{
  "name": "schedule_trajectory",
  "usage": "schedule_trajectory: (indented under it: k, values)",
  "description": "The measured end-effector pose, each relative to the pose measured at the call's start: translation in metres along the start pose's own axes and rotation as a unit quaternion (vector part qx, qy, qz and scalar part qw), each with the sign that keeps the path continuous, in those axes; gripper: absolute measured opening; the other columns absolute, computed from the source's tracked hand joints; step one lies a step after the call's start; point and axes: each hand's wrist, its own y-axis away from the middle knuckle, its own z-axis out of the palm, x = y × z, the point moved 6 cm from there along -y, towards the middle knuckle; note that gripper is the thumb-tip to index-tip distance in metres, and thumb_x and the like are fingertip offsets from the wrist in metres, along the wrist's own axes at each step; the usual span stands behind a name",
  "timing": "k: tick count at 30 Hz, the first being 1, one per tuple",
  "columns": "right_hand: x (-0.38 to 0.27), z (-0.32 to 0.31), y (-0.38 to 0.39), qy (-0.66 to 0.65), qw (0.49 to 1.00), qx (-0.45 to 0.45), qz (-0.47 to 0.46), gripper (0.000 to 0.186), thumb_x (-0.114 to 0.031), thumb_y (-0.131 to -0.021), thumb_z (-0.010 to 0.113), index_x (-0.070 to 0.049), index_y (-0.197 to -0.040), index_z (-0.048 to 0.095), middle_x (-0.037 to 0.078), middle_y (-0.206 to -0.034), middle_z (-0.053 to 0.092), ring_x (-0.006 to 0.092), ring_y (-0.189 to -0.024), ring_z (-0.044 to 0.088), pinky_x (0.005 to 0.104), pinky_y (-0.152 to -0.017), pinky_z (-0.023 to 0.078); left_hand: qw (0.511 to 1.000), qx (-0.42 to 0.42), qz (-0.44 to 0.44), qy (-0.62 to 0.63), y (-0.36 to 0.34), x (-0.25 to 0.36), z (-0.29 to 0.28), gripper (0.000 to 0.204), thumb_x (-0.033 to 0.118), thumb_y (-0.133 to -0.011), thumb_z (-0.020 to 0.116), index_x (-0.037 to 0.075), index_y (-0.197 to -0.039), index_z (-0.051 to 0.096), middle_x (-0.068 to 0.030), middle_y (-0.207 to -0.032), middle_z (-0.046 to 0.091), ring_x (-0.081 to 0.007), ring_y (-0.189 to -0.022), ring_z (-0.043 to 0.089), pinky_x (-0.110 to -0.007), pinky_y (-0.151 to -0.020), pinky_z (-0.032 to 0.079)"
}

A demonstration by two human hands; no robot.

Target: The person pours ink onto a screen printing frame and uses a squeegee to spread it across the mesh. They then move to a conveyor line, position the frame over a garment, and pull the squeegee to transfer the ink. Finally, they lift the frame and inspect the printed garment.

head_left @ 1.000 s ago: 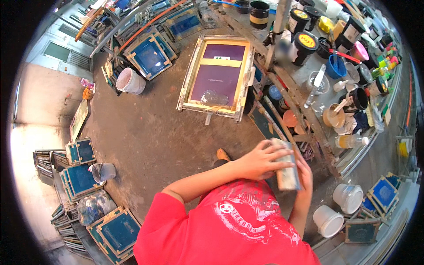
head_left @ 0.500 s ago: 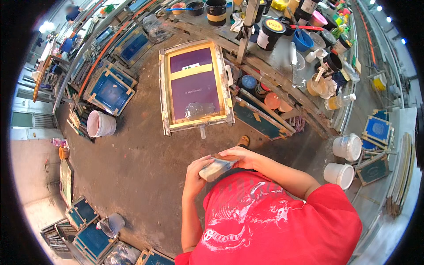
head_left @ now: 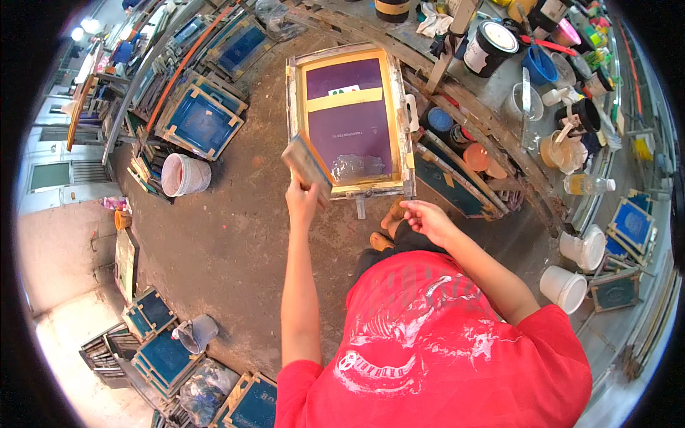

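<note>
Squeegee has swung out above brown floor.

A flat, oblong wooden block with worn tan and grey faces slants, upper end leftward, across the view of the near left corner of a rectangular, whitish-framed purple screen; contact is unclear. The screen has yellow borders, a yellow cross-strip and a clear, glossy patch at its near end.

Screen-printing workshop — leaning framed screens, black tubs.
</note>
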Motion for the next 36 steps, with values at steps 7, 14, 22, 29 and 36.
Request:
schedule_trajectory:
  k: [7,14,22,29,36]
  values:
    - [-0.015,-0.097,0.006,-0.054,0.986,0.137,-0.080,0.025,-0.023,-0.101,0.058,-0.008,-0.119,0.067,-0.003,-0.085,0.064,0.0052,-0.069,0.057,0.0208,-0.062,0.046,0.978,0.000,-0.051,-0.203,-0.083,-0.009,0.049,0.029,0.021,-0.083,0.068,-0.003,-0.096,0.060,-0.0209,-0.086,0.071,-0.0380,-0.081,0.070,-0.045,-0.076,0.054]
    - [0.002,-0.140,0.024,-0.168,0.954,0.225,-0.101,0.022,-0.020,-0.101,0.058,-0.009,-0.117,0.067,-0.004,-0.083,0.061,0.0059,-0.069,0.055,0.0212,-0.059,0.045,0.984,-0.069,-0.011,-0.164,-0.066,0.006,0.129,0.027,0.022,-0.083,0.070,-0.001,-0.095,0.063,-0.0196,-0.079,0.068,-0.0299,-0.074,0.070,-0.044,-0.069,0.051]
    - [-0.032,-0.107,0.005,-0.117,0.967,0.178,-0.138,0.023,-0.022,-0.102,0.056,-0.008,-0.117,0.066,-0.004,-0.086,0.062,0.0054,-0.072,0.056,0.0207,-0.063,0.045,0.925,-0.170,0.200,-0.276,-0.049,0.078,0.134,0.045,0.013,-0.077,0.072,0.015,-0.122,0.070,-0.0078,-0.100,0.074,-0.0242,-0.085,0.068,-0.041,-0.072,0.053]
    - [-0.024,-0.122,0.023,-0.111,0.945,0.255,-0.173,0.023,-0.021,-0.101,0.058,-0.008,-0.118,0.066,-0.003,-0.085,0.063,0.0053,-0.071,0.057,0.0202,-0.062,0.044,0.794,-0.251,0.374,-0.409,-0.007,-0.001,0.106,0.058,0.016,-0.073,0.078,0.024,-0.130,0.067,0.0005,-0.135,0.064,-0.0251,-0.114,0.059,-0.042,-0.090,0.050]
    - [-0.040,-0.196,0.131,-0.059,0.753,0.500,-0.424,0.023,-0.010,-0.100,0.060,-0.005,-0.122,0.060,-0.001,-0.086,0.058,0.0051,-0.070,0.051,0.0191,-0.061,0.043,0.905,-0.225,0.115,-0.342,-0.059,0.014,0.057,0.043,0.009,-0.072,0.072,0.018,-0.114,0.075,-0.0088,-0.100,0.075,-0.0293,-0.087,0.068,-0.040,-0.076,0.054]
